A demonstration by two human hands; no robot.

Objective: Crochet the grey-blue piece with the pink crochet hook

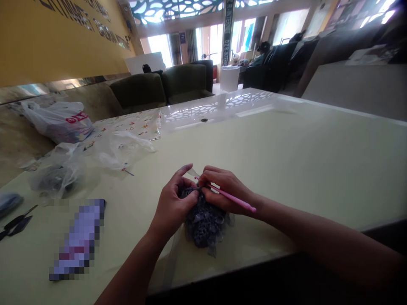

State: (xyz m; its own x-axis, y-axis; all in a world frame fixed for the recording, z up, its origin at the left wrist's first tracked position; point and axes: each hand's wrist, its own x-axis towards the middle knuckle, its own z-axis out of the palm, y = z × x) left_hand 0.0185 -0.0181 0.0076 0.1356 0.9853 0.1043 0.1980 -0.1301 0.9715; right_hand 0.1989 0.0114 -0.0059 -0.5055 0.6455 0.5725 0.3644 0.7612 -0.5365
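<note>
A dark grey-blue crocheted piece point(205, 224) with ruffled, partly see-through edges hangs between both hands near the table's front edge. My left hand point(178, 199) pinches its top left edge, with the index finger raised and a thin translucent strand running from it. My right hand point(222, 186) grips the top right of the piece between thumb and fingers. It also holds a pink crochet hook point(237, 200), whose tip points up and left toward the left index finger and whose rounded end lies over the wrist.
On the pale table point(286, 169), a pixelated flat item point(78, 241) and dark scissors point(15, 224) lie left. Behind them are clear plastic bags point(121, 148) and a white carrier bag point(63, 120). Green chairs point(184, 82) stand beyond; a person sits in the far background.
</note>
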